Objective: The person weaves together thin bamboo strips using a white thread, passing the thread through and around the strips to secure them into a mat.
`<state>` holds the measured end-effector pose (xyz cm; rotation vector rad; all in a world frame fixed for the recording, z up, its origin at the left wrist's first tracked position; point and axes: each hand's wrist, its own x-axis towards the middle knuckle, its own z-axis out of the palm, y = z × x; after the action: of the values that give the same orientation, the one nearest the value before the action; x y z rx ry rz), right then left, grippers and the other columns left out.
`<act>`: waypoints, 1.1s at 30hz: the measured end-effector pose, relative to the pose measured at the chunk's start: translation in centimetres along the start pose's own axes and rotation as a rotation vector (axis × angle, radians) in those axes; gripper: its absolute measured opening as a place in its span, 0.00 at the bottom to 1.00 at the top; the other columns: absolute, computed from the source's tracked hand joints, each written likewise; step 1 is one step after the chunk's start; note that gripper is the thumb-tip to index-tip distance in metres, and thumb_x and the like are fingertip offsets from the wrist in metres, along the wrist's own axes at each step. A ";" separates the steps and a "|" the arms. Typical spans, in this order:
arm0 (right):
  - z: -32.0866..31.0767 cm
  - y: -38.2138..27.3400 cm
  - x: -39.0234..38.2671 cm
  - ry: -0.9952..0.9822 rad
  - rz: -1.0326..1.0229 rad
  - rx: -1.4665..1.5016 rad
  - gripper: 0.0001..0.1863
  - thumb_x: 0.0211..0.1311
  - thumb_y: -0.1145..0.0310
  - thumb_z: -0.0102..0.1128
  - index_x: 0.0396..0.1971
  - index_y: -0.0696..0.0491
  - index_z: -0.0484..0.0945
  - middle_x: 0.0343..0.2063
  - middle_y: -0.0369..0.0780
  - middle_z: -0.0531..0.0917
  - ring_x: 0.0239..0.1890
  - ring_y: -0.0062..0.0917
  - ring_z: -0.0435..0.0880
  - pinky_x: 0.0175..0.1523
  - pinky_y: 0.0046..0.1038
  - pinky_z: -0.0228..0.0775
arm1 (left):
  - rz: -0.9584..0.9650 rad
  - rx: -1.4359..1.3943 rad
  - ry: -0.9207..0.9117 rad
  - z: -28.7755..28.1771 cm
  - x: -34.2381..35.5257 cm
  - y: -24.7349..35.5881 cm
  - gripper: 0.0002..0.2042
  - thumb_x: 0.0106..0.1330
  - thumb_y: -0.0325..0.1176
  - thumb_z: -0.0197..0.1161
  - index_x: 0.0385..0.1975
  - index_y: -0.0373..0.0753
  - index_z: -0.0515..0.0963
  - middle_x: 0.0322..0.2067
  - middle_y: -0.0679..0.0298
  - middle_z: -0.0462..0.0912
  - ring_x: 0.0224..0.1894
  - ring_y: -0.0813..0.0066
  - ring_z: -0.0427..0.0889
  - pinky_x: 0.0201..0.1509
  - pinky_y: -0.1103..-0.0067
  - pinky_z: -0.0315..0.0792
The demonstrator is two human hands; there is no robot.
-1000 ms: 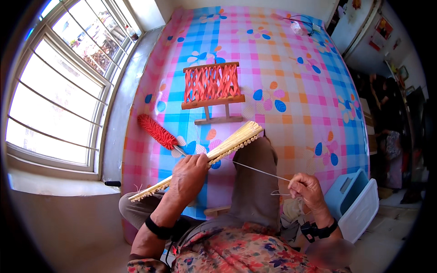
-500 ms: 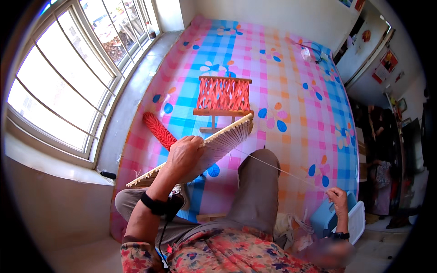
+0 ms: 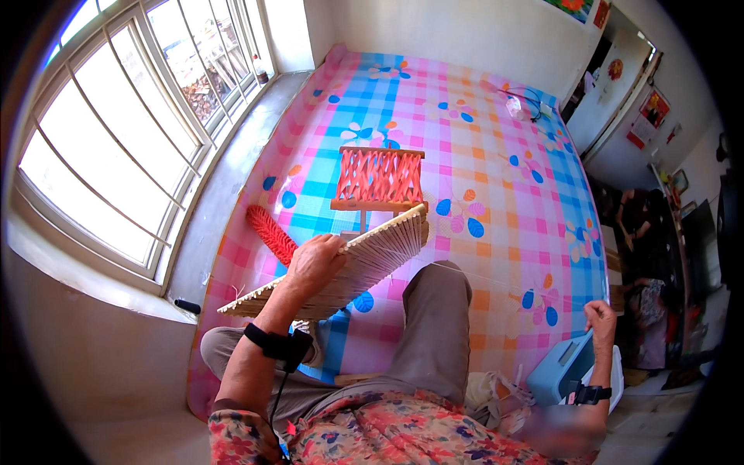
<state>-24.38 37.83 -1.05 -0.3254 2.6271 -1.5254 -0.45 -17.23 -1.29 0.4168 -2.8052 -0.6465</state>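
My left hand point(image 3: 314, 265) grips the upper edge of a slatted panel point(image 3: 384, 248) made of pale, thin stalks laid side by side. It is held tilted above my lap, its far right corner raised. A thin pale thread point(image 3: 496, 280) runs from the panel across my bent knee toward my right hand point(image 3: 600, 318). Far out to the right, that hand is closed in a pinch at the thread's end; whether a needle is in it is too small to tell. Behind the panel stands a small wooden rack point(image 3: 380, 205) strung with crisscrossing red strips.
A red, ridged, elongated bundle point(image 3: 271, 235) lies left of the panel. Below my right hand stands a light blue box point(image 3: 556, 368), with a pale cloth bag point(image 3: 492, 391) beside it. A barred window point(image 3: 116, 147) borders the checkered sheet point(image 3: 480, 116). Another person point(image 3: 639, 221) is at far right.
My right hand has moved farther out to the right and slightly up, with the thread stretching along. My left hand keeps its grip on the panel. The view has shifted slightly.
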 end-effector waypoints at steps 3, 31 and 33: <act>-0.4 -2.3 0.7 0.061 0.026 0.065 0.04 0.59 0.72 0.59 0.29 0.57 0.76 0.18 0.33 0.73 0.16 0.13 0.70 0.19 0.17 0.62 | 0.013 -0.040 -0.004 -0.1 0.0 0.1 0.11 0.58 0.36 0.62 0.35 0.36 0.75 0.33 0.54 0.79 0.42 0.53 0.77 0.45 0.63 0.70; 7.6 -15.0 10.7 0.133 -0.411 0.981 0.16 0.62 0.73 0.59 0.49 0.60 0.74 0.33 0.39 0.79 0.38 0.24 0.80 0.48 0.30 0.76 | -0.021 -0.007 -0.023 0.5 0.4 1.8 0.13 0.59 0.40 0.63 0.38 0.38 0.78 0.33 0.56 0.80 0.39 0.55 0.79 0.42 0.66 0.72; 14.4 -18.2 7.2 0.030 -0.250 0.819 0.12 0.62 0.71 0.59 0.45 0.57 0.78 0.32 0.37 0.79 0.27 0.19 0.78 0.39 0.21 0.74 | -0.024 0.032 0.003 0.6 0.1 1.4 0.13 0.59 0.39 0.63 0.38 0.37 0.78 0.33 0.55 0.80 0.39 0.55 0.79 0.42 0.66 0.72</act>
<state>-26.24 15.31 7.77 -0.5514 1.7851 -2.5046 -1.05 -15.85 -1.15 0.4575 -2.8152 -0.6062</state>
